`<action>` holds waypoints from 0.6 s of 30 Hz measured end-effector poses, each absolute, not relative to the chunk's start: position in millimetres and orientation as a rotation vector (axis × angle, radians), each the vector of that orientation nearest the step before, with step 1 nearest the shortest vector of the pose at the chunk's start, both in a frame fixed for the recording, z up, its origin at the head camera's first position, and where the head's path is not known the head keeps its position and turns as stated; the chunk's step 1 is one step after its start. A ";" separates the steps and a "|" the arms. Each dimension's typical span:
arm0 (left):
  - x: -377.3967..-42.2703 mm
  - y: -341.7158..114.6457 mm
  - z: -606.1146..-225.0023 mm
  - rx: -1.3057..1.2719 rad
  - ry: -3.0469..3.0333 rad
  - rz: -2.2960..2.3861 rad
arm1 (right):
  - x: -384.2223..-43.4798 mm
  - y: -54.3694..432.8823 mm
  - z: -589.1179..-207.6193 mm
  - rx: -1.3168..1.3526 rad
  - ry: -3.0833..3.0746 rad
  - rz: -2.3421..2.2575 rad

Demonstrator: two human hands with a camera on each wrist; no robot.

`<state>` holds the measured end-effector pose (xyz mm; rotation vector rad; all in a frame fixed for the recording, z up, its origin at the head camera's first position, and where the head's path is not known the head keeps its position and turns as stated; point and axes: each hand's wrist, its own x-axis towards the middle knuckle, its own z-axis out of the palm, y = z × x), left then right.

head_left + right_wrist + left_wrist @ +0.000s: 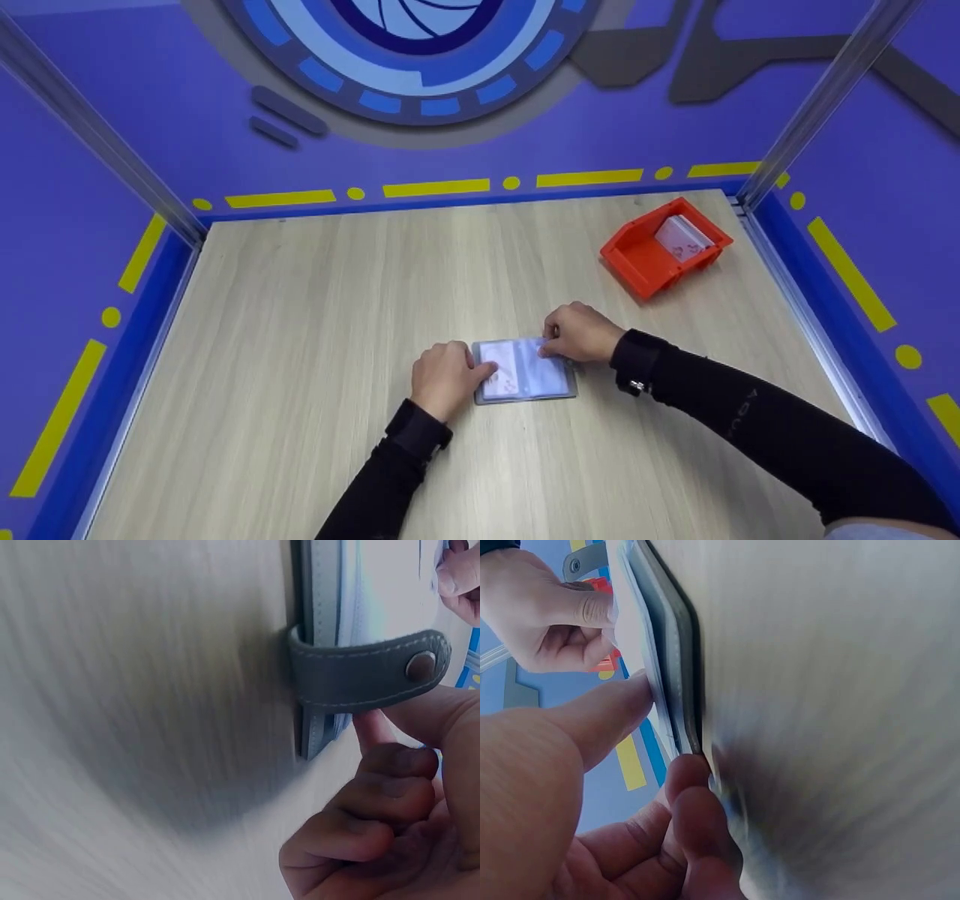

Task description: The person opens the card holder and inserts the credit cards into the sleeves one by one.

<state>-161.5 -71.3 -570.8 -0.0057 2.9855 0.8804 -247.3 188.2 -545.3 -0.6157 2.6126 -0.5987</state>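
A grey card holder (523,401) lies spread on the table, its clear sleeves upward. A white card with red print (504,375) shows in the left sleeve; the right sleeve (547,379) looks bluish and see-through. My left hand (444,379) grips the holder's left edge, thumb on top and fingertips at the cover's edge (676,637). With thumb and forefinger my right hand (583,332) pinches the right sleeve near its upper edge; whether a card is between the fingertips is hidden. A snap strap (352,675) sticks up from the holder's right side.
An orange-red bin (645,259) with a stack of printed cards (684,238) stands at the back right of the wooden table (337,300). Blue panels (510,150) with yellow marks wall the back and both sides.
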 end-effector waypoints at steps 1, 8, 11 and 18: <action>-161.5 -71.1 -570.9 -0.008 2.983 0.880 | -247.9 189.4 -545.9 -0.629 2.604 -0.597; -161.6 -70.7 -570.2 0.004 2.995 0.862 | -248.5 191.5 -539.9 -0.710 2.547 -0.558; -161.8 -70.9 -570.4 -0.001 2.989 0.855 | -248.4 190.0 -536.1 -0.710 2.535 -0.544; -162.1 -69.9 -570.9 -0.005 2.979 0.855 | -249.9 186.6 -527.4 -0.650 2.492 -0.563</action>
